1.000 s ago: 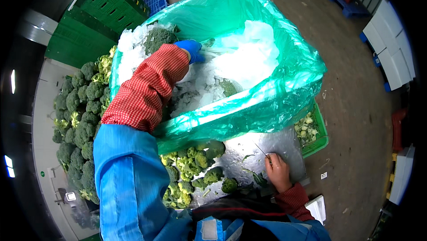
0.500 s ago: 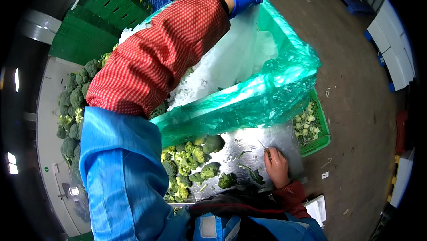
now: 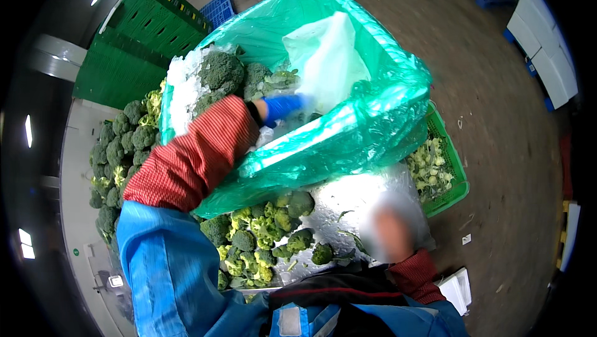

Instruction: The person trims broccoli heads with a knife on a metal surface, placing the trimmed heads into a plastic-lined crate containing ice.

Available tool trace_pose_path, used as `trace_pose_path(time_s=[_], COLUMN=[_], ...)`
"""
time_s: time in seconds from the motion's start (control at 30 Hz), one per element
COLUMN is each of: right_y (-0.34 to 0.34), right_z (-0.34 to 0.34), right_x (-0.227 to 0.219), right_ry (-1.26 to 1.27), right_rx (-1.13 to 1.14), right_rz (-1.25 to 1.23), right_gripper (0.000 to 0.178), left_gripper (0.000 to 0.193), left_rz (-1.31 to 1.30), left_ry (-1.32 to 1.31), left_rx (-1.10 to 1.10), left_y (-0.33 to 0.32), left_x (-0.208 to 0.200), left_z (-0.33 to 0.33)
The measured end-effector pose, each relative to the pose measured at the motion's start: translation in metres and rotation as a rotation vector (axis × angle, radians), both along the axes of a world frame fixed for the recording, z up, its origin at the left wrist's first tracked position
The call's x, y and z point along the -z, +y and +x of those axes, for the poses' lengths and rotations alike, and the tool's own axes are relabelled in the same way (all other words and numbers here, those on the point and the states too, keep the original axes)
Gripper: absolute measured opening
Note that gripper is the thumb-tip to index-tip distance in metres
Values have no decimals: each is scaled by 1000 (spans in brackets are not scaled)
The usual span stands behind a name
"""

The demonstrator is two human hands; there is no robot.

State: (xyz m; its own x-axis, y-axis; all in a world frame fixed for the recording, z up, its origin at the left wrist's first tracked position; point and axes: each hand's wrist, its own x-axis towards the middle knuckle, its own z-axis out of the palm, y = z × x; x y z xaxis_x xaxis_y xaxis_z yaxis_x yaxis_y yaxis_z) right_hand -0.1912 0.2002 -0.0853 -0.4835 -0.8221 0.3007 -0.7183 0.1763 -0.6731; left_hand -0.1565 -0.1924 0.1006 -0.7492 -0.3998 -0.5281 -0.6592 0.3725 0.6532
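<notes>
Inside a big crate lined with a green plastic bag (image 3: 323, 141), my left hand (image 3: 285, 107) in a blue glove reaches low near the broccoli. Its fingertips are smeared, and whether they grip anything cannot be made out. Close beyond those fingers a white sheet (image 3: 329, 57) lies bunched against the liner. Broccoli heads (image 3: 222, 70) and crushed ice (image 3: 186, 82) fill the crate's left side. My bare right hand (image 3: 393, 231) is over the metal table (image 3: 336, 203), too blurred to show its fingers or any held object.
Loose broccoli pieces (image 3: 255, 237) cover the table's left part. A green basket (image 3: 457, 194) of pale cut stems (image 3: 429, 166) stands to the right. More broccoli (image 3: 118, 144) is piled at left, below green crates (image 3: 134, 38). White boxes (image 3: 541, 51) stand far right.
My left hand has come back from the crate's far rim down into it. The white sheet, spread across the crate before, is now bunched at the far right, baring more broccoli. My right hand has become blurred.
</notes>
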Motion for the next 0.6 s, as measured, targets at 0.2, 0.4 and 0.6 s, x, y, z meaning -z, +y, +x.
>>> trace_pose_path(time_s=[0.2, 0.4, 0.6], right_y=[-16, -21, -22], right_z=[0, 0, -3], right_x=[-27, -39, -29], right_ry=[-55, -123, -163], right_rx=[-38, 10, 7], right_rz=[114, 157, 159], right_gripper=[10, 11, 9], left_gripper=[35, 28, 52], left_rz=[844, 314, -857], left_ry=[162, 9, -796], left_rx=[-162, 83, 533], left_y=[45, -34, -122], left_x=[-23, -56, 10], left_z=[-82, -97, -44])
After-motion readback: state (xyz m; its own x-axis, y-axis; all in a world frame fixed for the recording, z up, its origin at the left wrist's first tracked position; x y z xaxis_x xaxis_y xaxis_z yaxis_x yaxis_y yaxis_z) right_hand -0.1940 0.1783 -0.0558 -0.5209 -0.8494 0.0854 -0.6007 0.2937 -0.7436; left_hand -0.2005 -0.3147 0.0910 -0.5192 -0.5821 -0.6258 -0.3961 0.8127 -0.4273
